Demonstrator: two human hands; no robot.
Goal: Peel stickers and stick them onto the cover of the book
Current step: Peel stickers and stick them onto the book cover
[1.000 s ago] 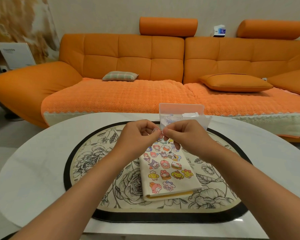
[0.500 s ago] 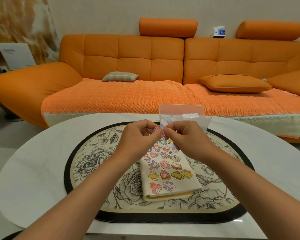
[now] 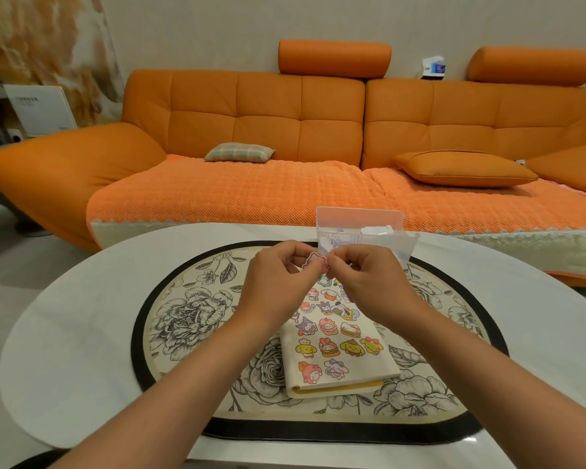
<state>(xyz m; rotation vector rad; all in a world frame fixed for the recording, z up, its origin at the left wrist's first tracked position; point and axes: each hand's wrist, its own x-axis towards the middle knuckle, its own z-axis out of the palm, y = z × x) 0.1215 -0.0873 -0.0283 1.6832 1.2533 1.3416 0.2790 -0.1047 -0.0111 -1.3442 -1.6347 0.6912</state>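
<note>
A cream-covered book [image 3: 362, 370] lies closed on the floral mat, its cover carrying several cartoon stickers. Above its far end, both hands meet over one small pink-edged sticker [image 3: 313, 260]. My left hand [image 3: 278, 282] pinches the sticker's left side with thumb and fingertips. My right hand [image 3: 362, 282] pinches its right side. The hands hide the book's far end. The sticker's backing cannot be made out.
A clear plastic box [image 3: 359, 220] with paper scraps stands just beyond the hands. The oval floral mat [image 3: 190, 319] covers the middle of a white round table [image 3: 82, 319]. An orange sofa [image 3: 285, 130] with cushions runs behind the table.
Both hands stay together over the book, fingers working slightly on the sticker. The sticker now shows a little more between the fingertips.
</note>
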